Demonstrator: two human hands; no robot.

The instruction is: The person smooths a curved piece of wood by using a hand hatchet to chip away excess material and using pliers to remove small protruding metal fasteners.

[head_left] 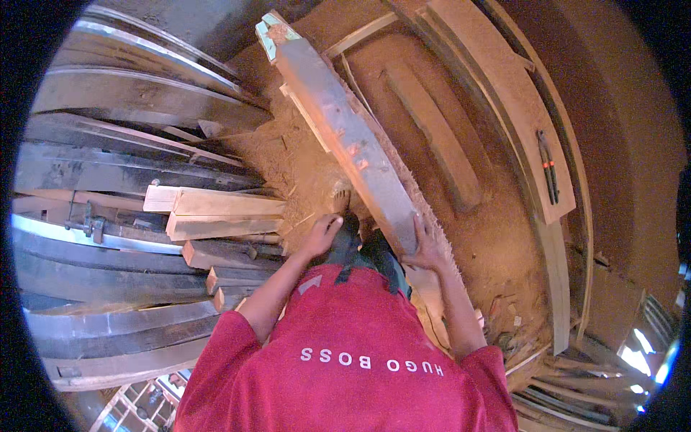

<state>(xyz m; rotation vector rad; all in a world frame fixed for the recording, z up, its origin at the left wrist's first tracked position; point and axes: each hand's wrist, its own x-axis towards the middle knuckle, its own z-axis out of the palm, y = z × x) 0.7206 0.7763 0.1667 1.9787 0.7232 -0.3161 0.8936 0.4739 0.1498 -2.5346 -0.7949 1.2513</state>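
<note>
Grip check: your right hand (426,248) lies flat, fingers spread, on the near end of the long grey timber beam (345,137); not closed round it. Your left hand (322,234) rests open just beside the beam's near end, over a dark green machine part (353,248), clamped on nothing. Beam runs away from you, raised at an angle above the sawdust-covered floor (497,237). Looks heavy, stiff, rough-sawn; splinters likely, slipping unlikely. Judgement: take hold under the near end, both palms, one each side. Cut planks (216,212) stacked left; long board (504,93) lies right, well apart.
</note>
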